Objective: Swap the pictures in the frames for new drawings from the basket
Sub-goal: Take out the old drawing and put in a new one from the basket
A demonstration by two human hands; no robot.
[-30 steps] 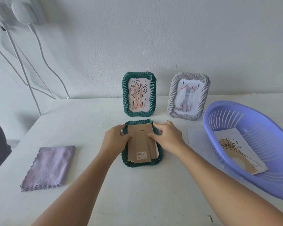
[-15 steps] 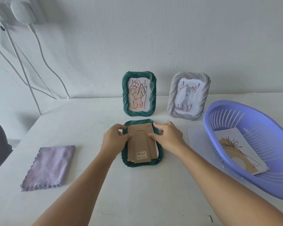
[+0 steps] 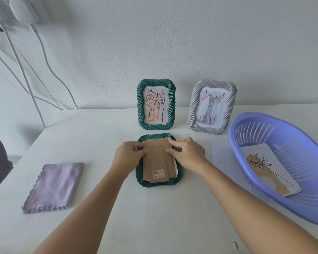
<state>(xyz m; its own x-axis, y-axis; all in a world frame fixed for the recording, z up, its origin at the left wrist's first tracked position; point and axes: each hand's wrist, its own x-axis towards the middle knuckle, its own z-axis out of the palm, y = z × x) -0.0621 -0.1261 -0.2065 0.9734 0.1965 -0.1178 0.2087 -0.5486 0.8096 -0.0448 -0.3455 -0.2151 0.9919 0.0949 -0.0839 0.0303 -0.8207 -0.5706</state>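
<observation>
A green frame (image 3: pixel 159 182) lies face down on the white surface (image 3: pixel 154 217), its cardboard back (image 3: pixel 157 162) up, with a barcode sticker near the near edge and a sliver of white paper showing along its right side. The left hand (image 3: pixel 129 156) grips the back's left edge, thumb on the cardboard and fingers curled at the frame's upper left corner. The right hand (image 3: pixel 188 154) rests over the frame's right side, forefinger stretched to the upper right corner and thumb pressing on the cardboard. Just behind, a second green frame (image 3: pixel 156 104) stands upright with a leaf drawing, and a grey frame (image 3: pixel 212 109) beside it shows a kitten picture. To the right sits a purple basket (image 3: pixel 250 121) holding a drawing (image 3: pixel 270 169) of a plant on tan and white. A white sheet (image 3: pixel 221 154) lies between the basket and the right hand. Well to the left lies a folded lilac cloth (image 3: pixel 54 186). White cables (image 3: pixel 35 61) hang down the wall.
</observation>
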